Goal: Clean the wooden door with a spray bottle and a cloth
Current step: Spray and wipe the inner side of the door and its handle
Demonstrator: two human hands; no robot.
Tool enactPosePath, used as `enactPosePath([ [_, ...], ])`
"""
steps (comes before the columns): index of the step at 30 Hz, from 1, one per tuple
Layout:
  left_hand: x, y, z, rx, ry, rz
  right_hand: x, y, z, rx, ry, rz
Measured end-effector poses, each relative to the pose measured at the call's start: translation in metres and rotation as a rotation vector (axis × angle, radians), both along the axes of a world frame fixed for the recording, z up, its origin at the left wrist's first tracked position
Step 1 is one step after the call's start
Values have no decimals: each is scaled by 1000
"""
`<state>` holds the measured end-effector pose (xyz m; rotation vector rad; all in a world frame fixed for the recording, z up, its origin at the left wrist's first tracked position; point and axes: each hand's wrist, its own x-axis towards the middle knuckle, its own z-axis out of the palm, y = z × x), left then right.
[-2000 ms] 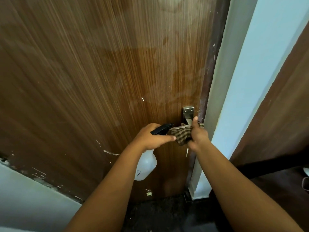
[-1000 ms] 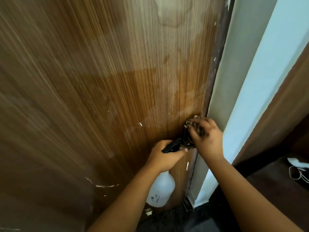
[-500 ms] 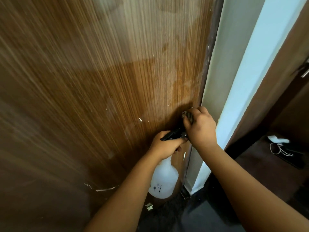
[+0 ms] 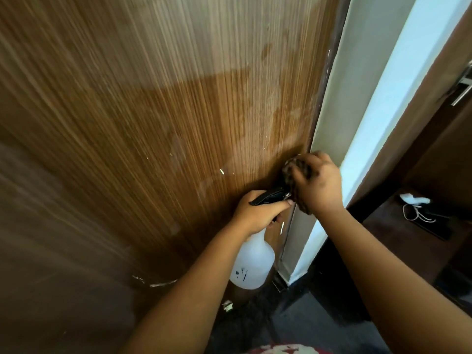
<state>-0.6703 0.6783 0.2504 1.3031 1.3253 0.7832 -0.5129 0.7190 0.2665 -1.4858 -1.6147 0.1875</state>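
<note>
The wooden door (image 4: 153, 123) fills the left and middle of the view, with damp patches and pale streaks on its grain. My left hand (image 4: 258, 213) grips the black trigger head of a white spray bottle (image 4: 252, 267), which hangs below my fist close to the door. My right hand (image 4: 316, 185) holds a bunched dark checked cloth (image 4: 293, 172) against the door near its right edge. The cloth and hand hide the metal handle there.
A white door frame (image 4: 357, 123) runs along the door's right edge. Another brown door with a metal handle (image 4: 462, 90) stands at the far right. On the dark floor lie a white object with a cord (image 4: 416, 203) and a scrap of paper (image 4: 227, 305).
My right hand has gone from below the handle up over it with the cloth, covering the metal. My view has swung right and closer. The left hand still holds the bottle.
</note>
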Motion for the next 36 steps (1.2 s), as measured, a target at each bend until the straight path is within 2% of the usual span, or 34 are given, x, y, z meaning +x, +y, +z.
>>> enactPosePath([
  [2, -2, -2, -1, 4, 9, -3, 4, 11, 0, -159, 224, -135],
  [5, -1, -3, -2, 32, 63, -19, 3, 7, -4, -75, 40, -90],
  [7, -2, 0, 0, 15, 45, -37, 12, 8, -7, -81, 34, -25],
  [11, -1, 0, 2, 5, 19, -43, 30, 22, -20, -511, 285, 34],
  [13, 0, -3, -3, 48, 90, -30, 29, 18, -30, -573, 489, 79],
  [18, 0, -4, -2, 98, 131, -30, 22, 24, -34, -631, 540, -46],
  [20, -1, -4, -3, 107, 131, -31, 19, 23, -33, -552, 634, -87],
  [22, -1, -4, -2, 111, 128, -35, 16, 20, -23, -380, 696, -87],
  [23, -2, -3, -2, 102, 119, -38, 15, 20, -18, -259, 648, -75],
  [26, -2, -2, -3, 91, 110, -30, 11, 18, -5, 60, 324, 1],
  [28, 0, -3, -2, 90, 113, -15, 12, 21, -16, 122, 241, 9],
  [32, -1, -3, -3, 95, 104, -22, 20, 17, -61, -208, 358, -40],
  [34, 0, -2, -1, 70, 81, -29, 23, 16, -79, -316, 272, -27],
  [36, 1, -1, 0, 42, 56, -39, 24, 13, -88, -317, 231, -36],
])
